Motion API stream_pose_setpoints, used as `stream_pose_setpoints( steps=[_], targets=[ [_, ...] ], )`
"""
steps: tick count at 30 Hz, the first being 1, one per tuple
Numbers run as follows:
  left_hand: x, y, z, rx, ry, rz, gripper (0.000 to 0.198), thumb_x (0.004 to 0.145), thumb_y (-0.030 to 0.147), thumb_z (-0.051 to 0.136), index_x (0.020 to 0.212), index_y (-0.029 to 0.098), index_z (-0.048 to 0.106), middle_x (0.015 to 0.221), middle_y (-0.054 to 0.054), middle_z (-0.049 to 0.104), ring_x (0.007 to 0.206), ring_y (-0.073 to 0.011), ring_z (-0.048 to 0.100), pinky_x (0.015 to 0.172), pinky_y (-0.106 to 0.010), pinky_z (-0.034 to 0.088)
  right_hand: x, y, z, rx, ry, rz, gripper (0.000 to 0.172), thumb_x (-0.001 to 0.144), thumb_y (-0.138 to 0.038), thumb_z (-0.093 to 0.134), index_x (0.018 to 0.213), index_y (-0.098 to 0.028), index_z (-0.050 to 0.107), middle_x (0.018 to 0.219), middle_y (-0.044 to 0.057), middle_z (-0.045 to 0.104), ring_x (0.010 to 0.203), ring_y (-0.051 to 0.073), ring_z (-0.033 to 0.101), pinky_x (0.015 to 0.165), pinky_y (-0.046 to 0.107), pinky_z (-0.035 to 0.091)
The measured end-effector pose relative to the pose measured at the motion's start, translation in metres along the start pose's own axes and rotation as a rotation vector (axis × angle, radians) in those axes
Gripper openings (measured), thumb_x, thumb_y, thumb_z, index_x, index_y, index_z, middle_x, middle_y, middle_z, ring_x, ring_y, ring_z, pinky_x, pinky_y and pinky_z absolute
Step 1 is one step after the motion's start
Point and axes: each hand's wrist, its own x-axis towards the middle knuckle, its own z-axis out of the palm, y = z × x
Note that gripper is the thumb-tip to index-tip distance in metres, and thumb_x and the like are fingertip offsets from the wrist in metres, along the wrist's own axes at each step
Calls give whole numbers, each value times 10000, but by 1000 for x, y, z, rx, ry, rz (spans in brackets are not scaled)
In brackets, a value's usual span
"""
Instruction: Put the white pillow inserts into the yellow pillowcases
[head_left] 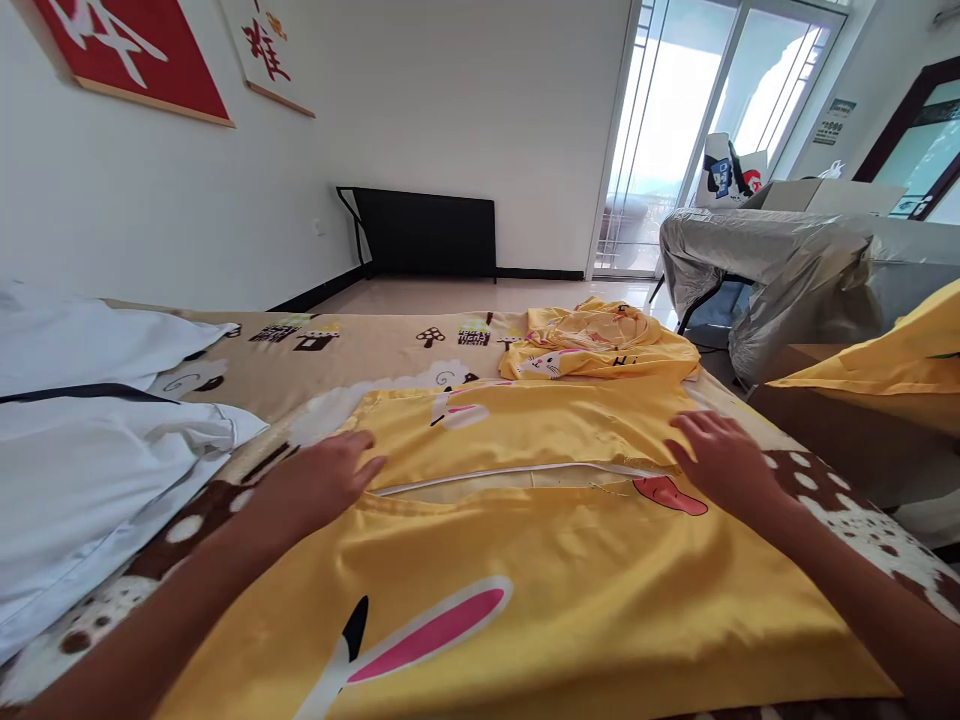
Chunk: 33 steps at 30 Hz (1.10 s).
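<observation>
A yellow pillowcase with a pink-eared rabbit print lies flat on the bed in front of me, its white zipper opening running across the middle. My left hand lies flat on the left end of the opening, fingers stretched out. At the right end, my right hand rests palm down with its fingers spread on the cloth. Neither hand grips anything. A second crumpled yellow pillowcase sits farther back on the bed.
The bed has a tan patterned sheet. White bedding is piled at the left. More yellow cloth lies at the right on a brown stand. A silver-covered table stands behind, near glass doors.
</observation>
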Motion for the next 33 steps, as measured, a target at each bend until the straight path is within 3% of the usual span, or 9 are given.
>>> stream_pose_setpoints(
  steps=[2, 5, 9, 13, 17, 22, 25, 28, 33],
  targets=[
    [36, 61, -3, -24, -52, 84, 496, 904, 350, 335, 1324, 114, 456, 1400, -141, 477, 1259, -268, 473, 1020, -390, 368, 51, -51, 18, 180, -205, -73, 331, 915, -314, 410, 1142, -139, 575, 1285, 161, 550, 1182, 299, 482, 990, 429, 331],
    [85, 132, 17, -64, -79, 148, 485, 936, 317, 370, 1381, 128, 396, 1492, -121, 348, 1378, -231, 312, 1123, -424, 245, 105, -112, 61, 264, -279, -128, 417, 937, -342, 376, 1295, -158, 485, 1403, 115, 467, 1281, 246, 419, 1037, 380, 308],
    [127, 168, 58, -145, -84, 167, 575, 931, 496, 370, 1408, 175, 357, 1501, -125, 325, 1369, -258, 321, 1119, -519, 234, 136, -144, 117, 334, -376, -132, 464, 967, -362, 273, 1381, -198, 403, 1429, 55, 452, 1297, 167, 421, 1028, 319, 341],
    [151, 134, 84, -176, -83, 61, 609, 935, 518, 199, 1449, 208, 299, 1538, -95, 243, 1416, -240, 226, 1136, -491, 197, 140, -99, 156, 331, -441, -61, 540, 964, -448, 243, 1420, -187, 363, 1509, 41, 319, 1391, 158, 273, 1115, 327, 230],
    [168, 57, 91, -158, -51, -128, 664, 911, 533, 130, 1490, 213, 175, 1571, -61, 75, 1444, -244, 110, 1130, -542, 160, 128, 0, 173, 252, -465, 124, 590, 959, -465, 206, 1479, -189, 241, 1556, 49, 180, 1432, 179, 149, 1145, 401, 150],
    [172, -33, 94, -120, -45, -284, 689, 912, 539, 156, 1485, 158, 190, 1565, -107, 102, 1440, -260, 119, 1124, -536, 173, 107, 96, 177, 107, -442, 303, 614, 940, -480, 217, 1490, -207, 201, 1571, 35, 110, 1442, 210, 88, 1145, 480, 104],
    [166, -57, 97, -125, 3, -280, 629, 937, 477, 185, 1466, 140, 225, 1555, -110, 160, 1428, -245, 180, 1115, -524, 196, 103, 111, 179, -13, -443, 349, 623, 936, -503, 165, 1496, -230, 163, 1574, 12, 98, 1438, 189, 109, 1137, 459, 170],
    [156, -58, 97, -140, 111, -237, 596, 951, 460, 173, 1428, 125, 297, 1535, -126, 237, 1407, -253, 237, 1092, -544, 213, 108, 106, 176, -94, -475, 372, 617, 933, -495, 161, 1495, -239, 169, 1572, 13, 117, 1431, 205, 142, 1118, 490, 203],
    [144, -42, 88, -149, 361, -184, 540, 954, 338, 125, 1386, 113, 357, 1513, -113, 306, 1407, -184, 240, 1128, -492, 118, 132, 65, 152, -151, -461, 385, 544, 890, -282, 304, 1393, -101, 409, 1463, 215, 347, 1334, 352, 337, 1068, 611, 150]
  ],
)
